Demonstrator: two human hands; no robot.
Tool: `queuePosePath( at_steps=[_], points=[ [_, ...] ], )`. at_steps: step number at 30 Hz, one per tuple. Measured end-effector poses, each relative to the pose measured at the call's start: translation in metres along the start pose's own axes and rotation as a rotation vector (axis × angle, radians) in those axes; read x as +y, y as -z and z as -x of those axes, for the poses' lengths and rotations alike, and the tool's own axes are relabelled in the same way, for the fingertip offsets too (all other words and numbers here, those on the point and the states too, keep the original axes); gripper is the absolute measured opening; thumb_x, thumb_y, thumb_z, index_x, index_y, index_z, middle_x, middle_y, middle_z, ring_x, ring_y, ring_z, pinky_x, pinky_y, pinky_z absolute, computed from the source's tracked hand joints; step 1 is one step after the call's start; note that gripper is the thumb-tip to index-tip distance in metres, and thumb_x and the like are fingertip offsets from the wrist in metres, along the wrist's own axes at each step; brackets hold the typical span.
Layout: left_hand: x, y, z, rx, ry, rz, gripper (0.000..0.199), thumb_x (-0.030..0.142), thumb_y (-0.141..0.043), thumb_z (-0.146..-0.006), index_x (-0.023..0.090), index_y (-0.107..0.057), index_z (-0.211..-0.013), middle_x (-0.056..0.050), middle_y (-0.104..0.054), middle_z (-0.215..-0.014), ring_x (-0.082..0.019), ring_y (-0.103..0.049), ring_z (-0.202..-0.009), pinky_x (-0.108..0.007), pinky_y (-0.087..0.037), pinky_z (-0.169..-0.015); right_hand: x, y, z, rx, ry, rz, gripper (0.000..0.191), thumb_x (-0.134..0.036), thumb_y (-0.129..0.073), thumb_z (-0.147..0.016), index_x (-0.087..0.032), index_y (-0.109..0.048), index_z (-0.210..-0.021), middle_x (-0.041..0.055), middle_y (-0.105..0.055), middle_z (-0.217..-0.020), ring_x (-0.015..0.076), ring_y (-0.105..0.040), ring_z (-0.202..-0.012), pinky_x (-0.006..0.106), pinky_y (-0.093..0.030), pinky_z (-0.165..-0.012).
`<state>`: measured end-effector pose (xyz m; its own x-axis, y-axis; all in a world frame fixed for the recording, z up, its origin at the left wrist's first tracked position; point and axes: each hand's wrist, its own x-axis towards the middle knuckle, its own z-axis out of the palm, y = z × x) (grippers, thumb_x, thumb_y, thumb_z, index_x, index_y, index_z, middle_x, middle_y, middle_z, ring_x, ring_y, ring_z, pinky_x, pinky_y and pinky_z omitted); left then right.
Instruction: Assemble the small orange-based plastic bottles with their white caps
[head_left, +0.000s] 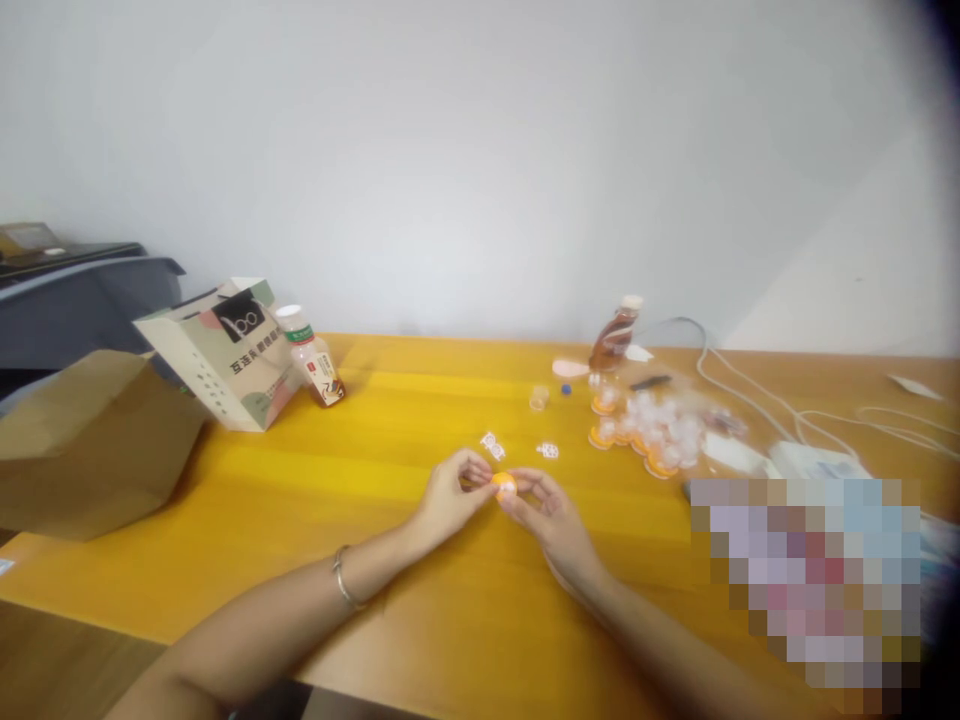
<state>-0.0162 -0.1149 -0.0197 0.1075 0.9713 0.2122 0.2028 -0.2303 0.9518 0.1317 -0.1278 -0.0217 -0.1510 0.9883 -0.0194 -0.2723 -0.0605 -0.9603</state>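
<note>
Orange piece [505, 486] between both grips [452, 493] [556, 518]

A plain, matte, pale-grey wall [450, 180] fills the far side, with a slanting edge between two faint shades at the far right. Soft light brightens its middle. Before it stretches a broad yellow-brown wooden table [405, 380], glossy, its surface streaked with yellow sheen. At the near left, brown floor [60, 650] shows below the table's edge.
</note>
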Motion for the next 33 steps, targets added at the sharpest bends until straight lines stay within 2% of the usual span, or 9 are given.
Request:
queuePosePath(
  at_steps=[5, 8, 10, 12, 14, 18, 22, 28, 33],
  points=[
    [0.014, 0.019, -0.005, -0.128, 0.001, -0.17, 0.026, 0.035, -0.06, -0.07, 0.013, -0.055, -0.083, -0.004, -0.059, -0.078, -0.013, -0.056, -0.071, -0.024, -0.044, -0.064, 0.002, 0.005, -0.005, 0.007, 0.02, 0.092, 0.03, -0.027, -0.071, -0.059, -0.021, -0.059, -0.085, 0.0004, -0.064, -0.079, 0.0145, -0.058, -0.077, 0.029, -0.045, -0.075],
    [0.029, 0.04, -0.004, -0.299, -0.105, -0.439, 0.034, 0.038, -0.059, -0.07, 0.019, -0.055, -0.098, -0.006, -0.057, -0.096, -0.019, -0.052, -0.089, -0.03, -0.041, -0.077, 0.003, 0.008, -0.006, 0.038, 0.007, 0.137, 0.03, -0.028, -0.069, -0.059, -0.02, -0.059, -0.086, 0.0013, -0.064, -0.079, 0.0151, -0.058, -0.076, 0.029, -0.045, -0.075],
    [0.032, 0.051, -0.002, -0.443, -0.141, -0.542, 0.041, 0.036, -0.064, -0.065, 0.022, -0.054, -0.103, -0.005, -0.054, -0.1, -0.02, -0.05, -0.091, -0.032, -0.039, -0.08, 0.001, 0.008, -0.006, 0.043, -0.001, 0.159, 0.031, -0.028, -0.069, -0.059, -0.02, -0.059, -0.087, 0.0016, -0.064, -0.079, 0.0155, -0.059, -0.077, 0.03, -0.045, -0.076],
    [0.028, 0.056, -0.003, -0.517, -0.131, -0.547, 0.03, 0.029, -0.062, -0.068, 0.021, -0.056, -0.097, -0.004, -0.055, -0.095, -0.018, -0.052, -0.086, -0.031, -0.04, -0.079, -0.002, 0.007, -0.005, 0.051, -0.004, 0.173, 0.031, -0.028, -0.069, -0.06, -0.019, -0.059, -0.088, 0.0017, -0.065, -0.079, 0.0161, -0.06, -0.078, 0.031, -0.045, -0.078],
    [0.022, 0.057, -0.008, -0.553, -0.066, -0.416, 0.023, 0.022, -0.055, -0.074, 0.019, -0.056, -0.096, -0.004, -0.056, -0.09, -0.015, -0.053, -0.081, -0.029, -0.041, -0.076, -0.006, 0.006, -0.003, 0.061, -0.008, 0.192, 0.03, -0.028, -0.068, -0.061, -0.02, -0.06, -0.088, 0.0017, -0.065, -0.08, 0.0167, -0.061, -0.08, 0.032, -0.045, -0.08],
    [0.019, 0.058, -0.017, -0.593, 0.06, 0.001, 0.03, 0.02, -0.055, -0.076, 0.016, -0.048, -0.105, -0.006, -0.056, -0.094, -0.012, -0.053, -0.083, -0.026, -0.042, -0.076, -0.015, 0.004, 0.0, 0.042, -0.032, 0.249, 0.03, -0.028, -0.068, -0.06, -0.02, -0.062, -0.089, 0.0016, -0.067, -0.083, 0.0182, -0.062, -0.081, 0.033, -0.045, -0.083],
    [0.024, 0.056, -0.017, -0.593, 0.065, 0.159, 0.029, 0.019, -0.058, -0.075, 0.014, -0.048, -0.101, -0.006, -0.056, -0.093, -0.011, -0.053, -0.084, -0.025, -0.041, -0.077, -0.016, 0.003, 0.001, 0.021, -0.03, 0.251, 0.03, -0.028, -0.068, -0.059, -0.021, -0.064, -0.088, 0.0013, -0.068, -0.082, 0.0192, -0.064, -0.081, 0.034, -0.047, -0.083],
    [0.024, 0.046, -0.012, -0.532, 0.009, 0.075, 0.028, 0.018, -0.057, -0.075, 0.015, -0.048, -0.101, -0.006, -0.057, -0.092, -0.014, -0.056, -0.085, -0.028, -0.044, -0.078, -0.013, 0.005, 0.0, 0.01, -0.044, 0.271, 0.031, -0.027, -0.069, -0.058, -0.02, -0.065, -0.088, 0.0016, -0.07, -0.08, 0.0202, -0.065, -0.08, 0.035, -0.047, -0.083],
    [0.033, 0.039, -0.004, -0.491, -0.211, -0.18, 0.024, 0.018, -0.051, -0.079, 0.017, -0.051, -0.103, -0.007, -0.056, -0.101, -0.014, -0.055, -0.091, -0.029, -0.043, -0.084, -0.012, 0.005, 0.0, -0.05, -0.037, 0.248, 0.031, -0.027, -0.068, -0.06, -0.021, -0.064, -0.09, 0.0015, -0.07, -0.084, 0.019, -0.064, -0.081, 0.035, -0.047, -0.083]
  ],
)
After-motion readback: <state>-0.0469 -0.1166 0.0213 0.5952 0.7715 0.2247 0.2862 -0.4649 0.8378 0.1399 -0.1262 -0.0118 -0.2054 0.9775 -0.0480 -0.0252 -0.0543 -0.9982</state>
